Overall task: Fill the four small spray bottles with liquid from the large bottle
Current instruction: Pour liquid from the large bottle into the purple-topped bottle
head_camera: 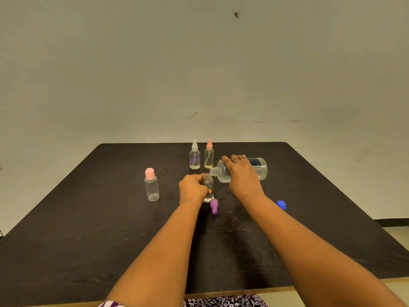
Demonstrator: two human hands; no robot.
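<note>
1. The setting is presenting as a plain indoor room. Whether it is belonging to a home, an office or a studio is not determinable.
2. A painted off-white wall [199,63] is filling the upper half of the view. It is carrying faint scuffs and one dark chip mark [236,14].
3. A matte black table [88,218] with rounded far corners is standing in front of that wall. Its near edge is showing a pale wood-coloured band [332,282].
4. Beyond the table's right edge, a dark skirting strip [391,222] is running along the wall base above a pale floor [398,237].
</note>
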